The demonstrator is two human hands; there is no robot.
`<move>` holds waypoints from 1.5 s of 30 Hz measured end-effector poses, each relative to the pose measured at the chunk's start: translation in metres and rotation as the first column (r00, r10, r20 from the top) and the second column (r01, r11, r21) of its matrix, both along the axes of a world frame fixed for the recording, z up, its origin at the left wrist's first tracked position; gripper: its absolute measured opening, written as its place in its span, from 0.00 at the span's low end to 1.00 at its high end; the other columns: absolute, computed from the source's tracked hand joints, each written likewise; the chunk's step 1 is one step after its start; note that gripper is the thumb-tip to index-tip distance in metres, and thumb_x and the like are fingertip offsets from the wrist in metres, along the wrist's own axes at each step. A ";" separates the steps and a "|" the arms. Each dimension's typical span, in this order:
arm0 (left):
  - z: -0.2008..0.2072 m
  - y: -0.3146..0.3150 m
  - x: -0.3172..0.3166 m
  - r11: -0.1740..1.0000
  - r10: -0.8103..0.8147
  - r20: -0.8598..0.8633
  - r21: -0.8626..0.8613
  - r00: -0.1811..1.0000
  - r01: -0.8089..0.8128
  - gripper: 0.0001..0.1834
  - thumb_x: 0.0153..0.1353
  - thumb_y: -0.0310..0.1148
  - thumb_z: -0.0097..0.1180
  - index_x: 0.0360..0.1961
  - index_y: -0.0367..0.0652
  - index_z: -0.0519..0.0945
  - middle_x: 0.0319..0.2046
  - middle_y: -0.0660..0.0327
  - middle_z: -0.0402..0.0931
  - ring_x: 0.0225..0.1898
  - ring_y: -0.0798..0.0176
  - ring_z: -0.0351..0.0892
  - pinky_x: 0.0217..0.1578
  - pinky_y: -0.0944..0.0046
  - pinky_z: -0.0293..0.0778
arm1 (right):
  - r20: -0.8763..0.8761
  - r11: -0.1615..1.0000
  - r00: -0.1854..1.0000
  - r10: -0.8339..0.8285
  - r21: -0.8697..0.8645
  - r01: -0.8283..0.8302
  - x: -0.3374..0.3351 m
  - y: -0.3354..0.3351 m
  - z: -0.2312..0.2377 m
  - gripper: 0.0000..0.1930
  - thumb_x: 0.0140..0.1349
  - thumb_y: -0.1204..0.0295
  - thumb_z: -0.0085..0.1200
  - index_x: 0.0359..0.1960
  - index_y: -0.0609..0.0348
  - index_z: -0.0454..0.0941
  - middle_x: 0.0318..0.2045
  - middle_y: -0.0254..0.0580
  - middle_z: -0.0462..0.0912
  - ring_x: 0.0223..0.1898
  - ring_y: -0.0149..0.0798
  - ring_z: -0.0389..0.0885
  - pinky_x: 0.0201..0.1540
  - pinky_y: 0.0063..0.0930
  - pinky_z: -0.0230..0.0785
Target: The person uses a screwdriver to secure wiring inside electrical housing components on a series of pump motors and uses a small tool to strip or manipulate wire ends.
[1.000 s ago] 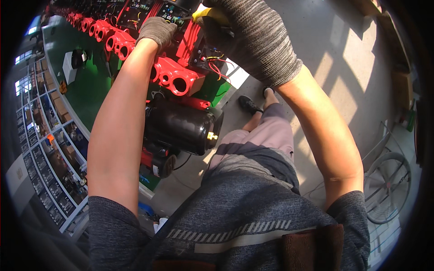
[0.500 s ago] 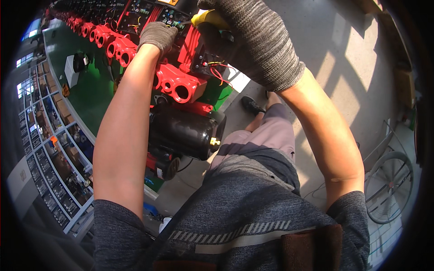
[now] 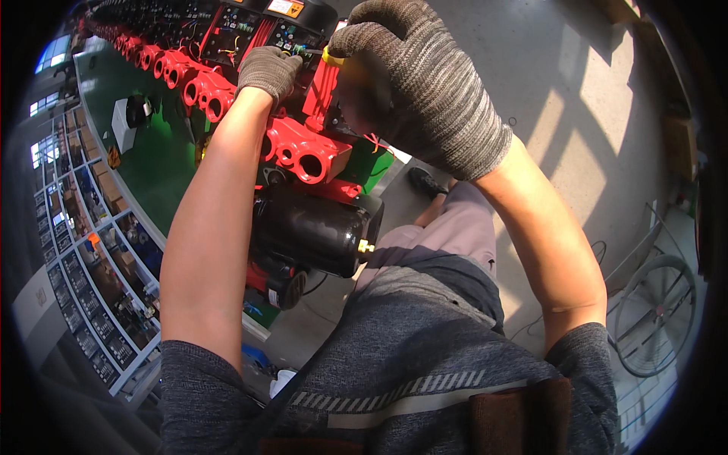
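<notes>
1. Tabletop: green, from 9 to 11 o'clock of the view.
2. Row of red housings: on the tabletop, extending toward 10 o'clock.
3. Black cylinder: at 9 o'clock near centre, with a brass fitting at one end.
4. Open black unit: between 11 and 12 o'clock; circuit board exposed.
5. Right hand: gloved, between 12 and 1 o'clock; fingers wrap the yellow-handled tool.
6. Left hand: gloved, at 11 o'clock beside the unit; fingers curled, contents indeterminable.
7. Yellow-handled tool: near 12 o'clock; thin shaft points toward 9 o'clock.
</notes>
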State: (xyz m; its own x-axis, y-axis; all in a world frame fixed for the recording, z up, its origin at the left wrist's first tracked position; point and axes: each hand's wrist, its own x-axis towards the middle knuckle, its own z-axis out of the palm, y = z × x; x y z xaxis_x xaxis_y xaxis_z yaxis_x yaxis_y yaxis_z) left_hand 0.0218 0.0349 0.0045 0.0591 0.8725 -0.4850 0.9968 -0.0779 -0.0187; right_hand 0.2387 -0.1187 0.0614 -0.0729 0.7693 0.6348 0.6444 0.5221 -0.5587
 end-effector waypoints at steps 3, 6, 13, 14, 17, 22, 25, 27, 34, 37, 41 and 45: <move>0.006 0.001 0.000 0.917 -0.398 -0.234 -0.082 0.887 0.390 0.16 0.60 0.37 0.59 0.50 0.53 0.82 0.49 0.54 0.82 0.51 0.48 0.81 0.52 0.49 0.77 | 0.035 0.993 0.994 0.108 -0.058 -0.106 0.004 0.000 0.014 0.18 0.49 0.77 0.62 0.44 0.57 0.78 0.46 0.56 0.77 0.46 0.55 0.78 0.50 0.41 0.75; 0.010 0.001 0.008 0.829 -0.548 -0.402 -0.146 0.734 0.539 0.16 0.60 0.36 0.60 0.50 0.52 0.82 0.51 0.53 0.81 0.52 0.48 0.81 0.52 0.48 0.77 | 0.037 0.981 0.990 0.135 -0.149 -0.128 0.006 0.000 0.016 0.17 0.49 0.77 0.63 0.43 0.57 0.79 0.48 0.56 0.78 0.48 0.56 0.77 0.53 0.43 0.73; 0.006 -0.006 0.000 0.994 -0.084 0.036 0.067 0.996 0.082 0.09 0.59 0.36 0.60 0.33 0.41 0.86 0.30 0.53 0.85 0.35 0.51 0.86 0.41 0.51 0.80 | 0.005 0.998 0.998 0.068 -0.001 -0.068 0.004 0.005 0.000 0.18 0.49 0.72 0.63 0.45 0.53 0.81 0.48 0.49 0.79 0.50 0.55 0.77 0.55 0.44 0.72; 0.003 -0.008 -0.005 0.997 0.002 0.172 0.070 0.985 -0.015 0.11 0.58 0.36 0.60 0.29 0.39 0.85 0.25 0.53 0.83 0.28 0.53 0.84 0.36 0.53 0.79 | -0.002 0.997 0.998 0.070 0.015 -0.070 0.005 0.005 -0.002 0.19 0.47 0.72 0.64 0.45 0.53 0.81 0.48 0.50 0.79 0.50 0.55 0.77 0.55 0.44 0.72; 0.007 -0.007 -0.005 0.995 0.087 0.289 0.019 0.953 -0.097 0.13 0.55 0.36 0.62 0.25 0.34 0.83 0.17 0.52 0.78 0.18 0.59 0.80 0.26 0.58 0.78 | -0.001 0.994 0.995 0.103 0.039 -0.103 0.007 0.008 -0.005 0.20 0.46 0.72 0.66 0.45 0.53 0.81 0.48 0.51 0.79 0.49 0.55 0.77 0.54 0.45 0.73; 0.007 -0.009 -0.005 0.997 0.025 0.264 0.069 0.964 -0.045 0.14 0.55 0.38 0.60 0.25 0.35 0.84 0.18 0.51 0.80 0.20 0.58 0.82 0.29 0.58 0.78 | -0.023 0.996 0.995 0.092 -0.011 -0.093 0.005 0.008 -0.001 0.21 0.45 0.71 0.67 0.44 0.54 0.81 0.48 0.51 0.79 0.49 0.55 0.77 0.53 0.45 0.73; 0.004 -0.005 -0.005 0.998 0.028 0.247 0.054 0.969 -0.043 0.15 0.57 0.40 0.60 0.26 0.36 0.85 0.19 0.51 0.81 0.21 0.56 0.83 0.30 0.57 0.78 | -0.028 0.995 0.995 0.095 -0.011 -0.095 0.005 0.010 0.000 0.20 0.46 0.71 0.68 0.44 0.55 0.82 0.47 0.50 0.79 0.49 0.55 0.77 0.53 0.44 0.73; 0.005 -0.006 -0.003 0.997 0.012 0.227 0.069 0.974 -0.029 0.15 0.58 0.40 0.60 0.27 0.37 0.85 0.20 0.51 0.81 0.22 0.54 0.84 0.31 0.56 0.79 | -0.035 0.995 0.994 0.100 -0.003 -0.100 0.005 0.011 0.001 0.20 0.46 0.70 0.68 0.44 0.55 0.82 0.47 0.50 0.79 0.49 0.54 0.77 0.53 0.44 0.73; -0.004 0.010 -0.006 0.885 -0.462 -0.296 -0.099 0.836 0.454 0.12 0.61 0.34 0.56 0.42 0.44 0.86 0.42 0.51 0.85 0.46 0.51 0.85 0.48 0.52 0.78 | 0.011 0.993 0.993 0.114 -0.024 -0.113 0.006 0.013 0.002 0.22 0.45 0.69 0.69 0.45 0.56 0.82 0.48 0.50 0.79 0.49 0.52 0.77 0.56 0.42 0.72; -0.007 0.010 0.001 0.991 -0.134 -0.168 -0.031 0.977 0.131 0.13 0.59 0.31 0.57 0.45 0.49 0.86 0.45 0.53 0.84 0.48 0.51 0.84 0.50 0.52 0.78 | 0.028 0.995 0.995 0.096 -0.035 -0.095 0.006 0.013 -0.001 0.23 0.44 0.69 0.69 0.46 0.55 0.81 0.49 0.50 0.79 0.51 0.52 0.77 0.57 0.42 0.71; -0.015 0.014 -0.006 0.924 -0.375 -0.293 -0.036 0.880 0.382 0.15 0.56 0.33 0.61 0.46 0.51 0.86 0.44 0.55 0.85 0.48 0.52 0.84 0.49 0.51 0.78 | 0.057 0.997 0.995 0.081 0.001 -0.081 0.009 0.013 -0.005 0.27 0.42 0.71 0.70 0.49 0.53 0.80 0.51 0.49 0.79 0.54 0.52 0.77 0.59 0.42 0.70; -0.030 0.023 -0.031 0.771 -0.616 -0.319 -0.055 0.720 0.635 0.19 0.54 0.38 0.67 0.49 0.55 0.84 0.45 0.55 0.85 0.48 0.51 0.83 0.49 0.50 0.78 | 0.065 0.995 0.993 0.097 -0.044 -0.095 0.007 0.014 -0.004 0.27 0.42 0.72 0.70 0.49 0.52 0.80 0.51 0.48 0.79 0.53 0.51 0.78 0.60 0.41 0.71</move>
State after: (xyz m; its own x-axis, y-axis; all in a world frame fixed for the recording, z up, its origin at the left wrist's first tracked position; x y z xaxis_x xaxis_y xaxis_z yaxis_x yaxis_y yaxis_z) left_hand -0.0095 0.0584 -0.0252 0.4606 0.7150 -0.5260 0.6630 -0.6711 -0.3317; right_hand 0.2461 -0.1051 0.0572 -0.1889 0.7818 0.5943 0.6290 0.5610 -0.5382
